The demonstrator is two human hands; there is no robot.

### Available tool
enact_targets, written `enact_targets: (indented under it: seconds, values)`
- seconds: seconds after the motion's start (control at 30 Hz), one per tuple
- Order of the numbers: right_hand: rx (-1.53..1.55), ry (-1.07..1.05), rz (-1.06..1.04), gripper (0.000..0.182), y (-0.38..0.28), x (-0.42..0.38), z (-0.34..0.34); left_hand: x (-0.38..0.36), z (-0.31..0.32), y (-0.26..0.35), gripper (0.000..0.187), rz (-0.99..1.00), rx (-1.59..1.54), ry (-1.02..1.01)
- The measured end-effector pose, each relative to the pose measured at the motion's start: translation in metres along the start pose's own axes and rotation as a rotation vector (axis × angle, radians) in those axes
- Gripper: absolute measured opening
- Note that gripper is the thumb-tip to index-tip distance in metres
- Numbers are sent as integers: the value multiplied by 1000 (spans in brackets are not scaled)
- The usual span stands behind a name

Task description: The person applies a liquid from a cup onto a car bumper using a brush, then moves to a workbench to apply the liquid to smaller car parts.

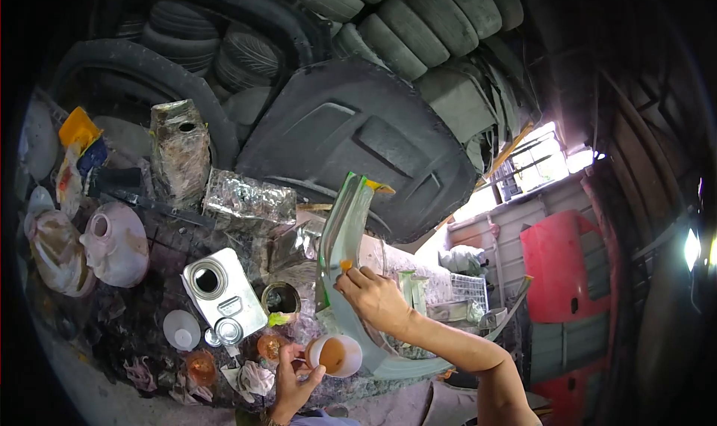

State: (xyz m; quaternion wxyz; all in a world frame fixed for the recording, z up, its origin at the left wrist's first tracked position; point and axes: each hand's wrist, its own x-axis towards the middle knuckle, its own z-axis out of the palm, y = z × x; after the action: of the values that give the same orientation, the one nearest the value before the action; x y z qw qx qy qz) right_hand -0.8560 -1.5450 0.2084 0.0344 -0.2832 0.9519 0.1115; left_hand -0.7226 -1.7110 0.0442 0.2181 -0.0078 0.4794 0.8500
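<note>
My left hand (293, 382) is closed round a translucent white plastic cup (345, 356), tilted towards me, with amber liquid inside. My right hand (376, 300) is pinched at the long curved grey-green panel (340, 235), and a small orange piece (346, 264) shows at its fingertips. I cannot make out what kind of tool this is. The panel has bright green and yellow edges near its top and bends towards the right at its lower end. Two orange-stained cups (200, 368) stand left of my left hand.
A metal can (233, 304) lies among an open tin (281, 298), a white lid (181, 329) and crumpled rags (256, 379). Stained white jugs (116, 244) stand at the left. Behind are a black hood (358, 146) and stacked tyres (418, 30). Red car doors (562, 269) are at the right.
</note>
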Motion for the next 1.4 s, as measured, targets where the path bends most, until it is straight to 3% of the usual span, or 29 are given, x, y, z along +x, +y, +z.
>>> enact_targets:
  seconds: [0.13, 0.27, 0.33, 0.4, 0.47, 0.53, 0.6, 0.73, 0.8, 0.83, 0.9, 0.97, 1.07, 1.2, 1.3, 1.4]
  values:
    - [118, 126, 243, 10, 38, 44, -16, -2, 7, 6, 54, -5, -45, 26]
    - [160, 389, 406, 11, 77, 89, -57, -5, 7, 3, 54, -9, -54, 13]
    - [129, 410, 384, 10, 82, 96, -69, -6, 7, -3, 54, -6, -65, 11]
    - [19, 504, 225, 9, 79, 98, -72, -6, 6, -7, 54, -1, -48, 18]
    - [-71, 412, 179, 9, 67, 84, -62, -7, 7, -3, 54, -14, -64, 14]
    - [-299, 277, 52, 20, 54, 69, -40, -7, 7, 1, 54, -26, -81, 14]
    - [-309, 130, -4, 24, 35, 49, -22, -7, 7, 3, 55, -20, -84, 16]
    - [-185, 130, -67, 16, 7, 26, -2, -6, 8, 8, 55, -10, -41, 19]
    - [25, 81, -28, 10, 4, 23, -1, -5, 8, 10, 55, -33, -53, 15]
    - [25, 80, -29, 10, 9, 29, -5, -5, 8, 9, 55, -34, -55, 16]
    - [31, 112, 231, 9, 33, 53, -25, -4, 8, 2, 54, 24, -44, 10]
    - [33, 292, 291, 16, 60, 77, -44, -3, 6, -1, 56, 18, -42, 11]
    - [-33, 399, 204, 13, 65, 86, -63, -4, 6, -2, 57, 15, -39, 14]
    - [-257, 151, 38, 26, 40, 46, -33, -6, 6, -1, 52, 32, -59, 49]
    - [-263, -62, -6, 34, 15, 4, -3, -5, 1, -8, 57, 20, -30, 36]
    - [-209, -89, -63, 33, 2, -28, 13, -4, 4, -3, 51, 17, -76, 35]
